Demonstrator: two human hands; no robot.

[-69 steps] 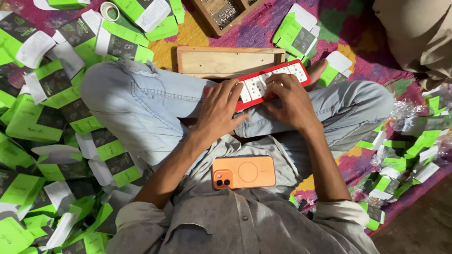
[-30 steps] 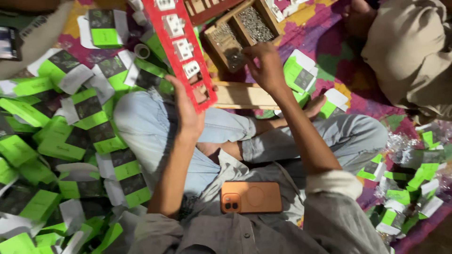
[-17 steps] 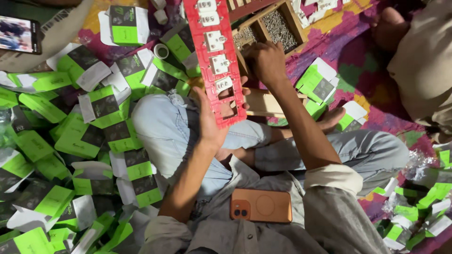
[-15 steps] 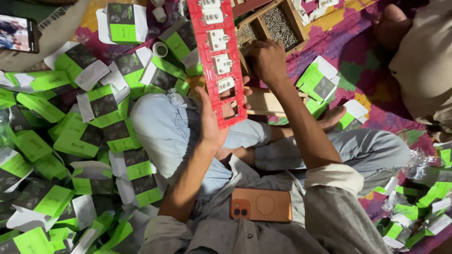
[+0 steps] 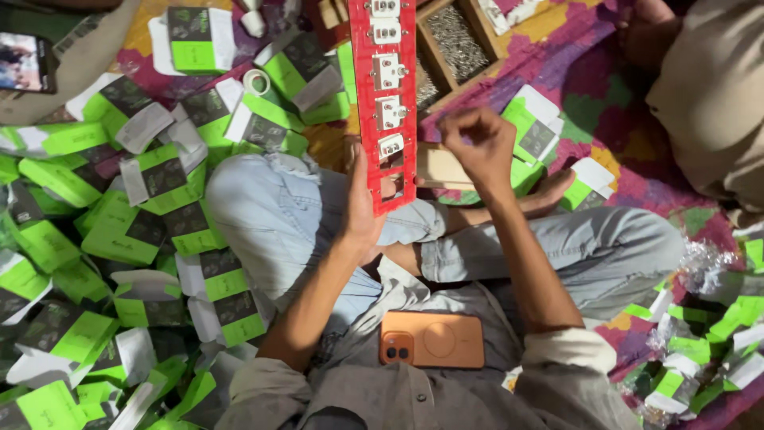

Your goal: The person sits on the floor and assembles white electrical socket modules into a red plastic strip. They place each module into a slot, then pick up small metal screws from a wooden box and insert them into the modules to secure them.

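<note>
Green-and-white boxes (image 5: pixel 135 239) surround left hand (image 5: pixel 362 215) gripping red panel (image 5: pixel 384 103).

Green-and-white cardboard packages (image 5: pixel 143 231) with dark panels lie heaped on the floor all along the left side, many of them flattened or open. More of them (image 5: pixel 290 76) sit farther off, just left of the red strip. A few lie on the patterned cloth at the right (image 5: pixel 535 127), and smaller ones crowd the near right corner (image 5: pixel 716 334). A lit screen (image 5: pixel 28 62) shows at the far left edge.
</note>
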